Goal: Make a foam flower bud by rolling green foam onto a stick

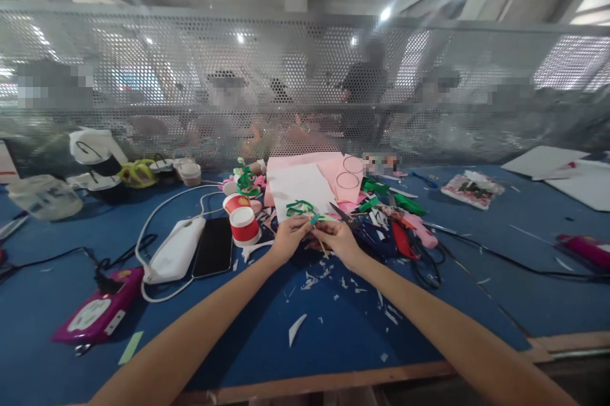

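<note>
My left hand (290, 238) and my right hand (339, 242) meet in front of the white sheet (305, 187), fingertips pinched together. Between them is a thin wooden stick (325, 249), slanting down toward me. A small teal strip of paper (314, 220) sits at its upper end, among the fingertips; the fingers partly hide how it is wrapped or attached. Curled green paper strips (300, 206) lie just beyond my left hand. Scissors with dark blades (344, 215) rest beside my right hand. White paper scraps (312, 280) are scattered on the table below.
Left of my hands are red-and-white cups (244, 228), a black phone (213, 248), a white power bank (176, 250) with a cable and a purple power strip (100, 307). Pink paper (350, 183) lies behind; a pink glue gun (419, 228) is rightward. A perforated metal screen (295, 88) stands across the back.
</note>
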### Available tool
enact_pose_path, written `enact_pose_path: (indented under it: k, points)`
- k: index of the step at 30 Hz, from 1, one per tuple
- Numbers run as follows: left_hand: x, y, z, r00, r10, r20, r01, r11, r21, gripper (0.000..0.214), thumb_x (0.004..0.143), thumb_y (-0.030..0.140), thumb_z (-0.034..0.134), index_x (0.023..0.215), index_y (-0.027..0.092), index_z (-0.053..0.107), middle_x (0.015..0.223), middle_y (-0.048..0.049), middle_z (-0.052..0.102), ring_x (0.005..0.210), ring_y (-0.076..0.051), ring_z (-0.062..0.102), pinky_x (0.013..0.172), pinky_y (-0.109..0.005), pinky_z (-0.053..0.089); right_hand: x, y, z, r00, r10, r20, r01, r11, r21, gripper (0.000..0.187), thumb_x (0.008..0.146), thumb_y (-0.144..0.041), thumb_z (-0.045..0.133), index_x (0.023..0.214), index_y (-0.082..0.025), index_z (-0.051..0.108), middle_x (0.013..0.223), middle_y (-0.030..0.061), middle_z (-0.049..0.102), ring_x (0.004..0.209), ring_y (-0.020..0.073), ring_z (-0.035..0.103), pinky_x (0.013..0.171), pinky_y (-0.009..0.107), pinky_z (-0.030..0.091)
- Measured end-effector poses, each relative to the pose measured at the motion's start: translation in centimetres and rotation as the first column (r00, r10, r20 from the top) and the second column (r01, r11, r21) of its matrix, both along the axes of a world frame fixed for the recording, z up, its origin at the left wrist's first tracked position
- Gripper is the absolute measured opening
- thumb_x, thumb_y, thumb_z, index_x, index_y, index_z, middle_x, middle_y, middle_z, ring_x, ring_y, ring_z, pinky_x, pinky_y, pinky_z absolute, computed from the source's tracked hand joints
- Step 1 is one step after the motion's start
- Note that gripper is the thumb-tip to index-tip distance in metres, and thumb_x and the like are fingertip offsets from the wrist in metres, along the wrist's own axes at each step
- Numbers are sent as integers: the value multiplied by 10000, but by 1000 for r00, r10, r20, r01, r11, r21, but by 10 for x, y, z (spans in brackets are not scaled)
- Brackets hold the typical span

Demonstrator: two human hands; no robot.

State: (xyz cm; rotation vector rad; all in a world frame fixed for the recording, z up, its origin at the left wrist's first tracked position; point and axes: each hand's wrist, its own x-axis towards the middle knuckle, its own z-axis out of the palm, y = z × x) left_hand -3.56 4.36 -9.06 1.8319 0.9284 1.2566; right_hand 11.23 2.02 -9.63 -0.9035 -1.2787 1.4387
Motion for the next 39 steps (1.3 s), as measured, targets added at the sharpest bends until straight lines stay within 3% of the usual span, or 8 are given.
enact_pose_path:
  k: [6,9,12,18,23,27,33,39]
  points:
    - [3,-6,2,982,153,113,-147,987,-58,252,657,391,650,690,146,700,742,-51,675,749,-176,591,704,-283,466,3,-7,-2,998,15,54,-17,999,47,378,522,-475,737,722,-170,639,691,37,676,613,201,650,646,345,528]
    - [4,-8,2,966,189,177,-170,979,-116,284,662,405,646,717,130,688,697,-42,668,674,-157,596,656,-267,478,4,-13,-3,990,-10,144,-16,983,183,341,595,-482,695,768,-193,641,736,38,673,681,206,645,685,344,524]
    - [4,-8,1,933,215,288,-166,968,-186,308,647,425,657,689,120,663,677,-44,665,637,-152,610,641,-261,492,6,-17,-4,948,-130,290,14,930,368,259,729,-448,591,814,-207,632,756,43,662,711,197,633,665,317,511]
    - [3,-7,2,922,202,330,-139,969,-204,311,665,435,640,647,125,624,610,-17,633,575,-122,590,607,-239,486,9,-17,-4,777,-372,508,22,823,568,103,755,-293,576,750,-192,594,680,34,626,616,170,584,580,281,450]
    - [4,-9,2,960,83,266,-38,985,-168,271,680,397,638,669,126,644,650,-21,646,635,-124,599,659,-239,484,8,-19,-5,746,-390,540,-36,785,618,104,758,-280,578,702,-192,587,658,34,623,615,173,577,584,283,433]
    - [5,-12,0,980,-27,195,55,989,-139,274,632,379,681,736,126,671,669,-28,654,634,-137,594,607,-237,472,9,-25,-2,776,-383,500,5,798,603,89,759,-255,569,707,-188,597,659,39,640,603,166,592,590,276,446]
    - [3,-18,-1,984,9,179,15,991,-133,276,647,377,671,762,126,687,684,-34,672,631,-135,586,611,-235,463,7,-29,-1,821,-369,436,72,824,562,95,723,-254,590,660,-183,584,599,19,626,528,157,575,522,267,448]
    - [2,-13,-1,980,-74,186,106,979,-171,351,680,462,615,726,123,696,681,-45,676,656,-147,586,650,-254,457,11,-26,-3,837,-370,402,111,836,537,108,719,-271,604,661,-182,584,604,26,629,538,170,590,539,281,459]
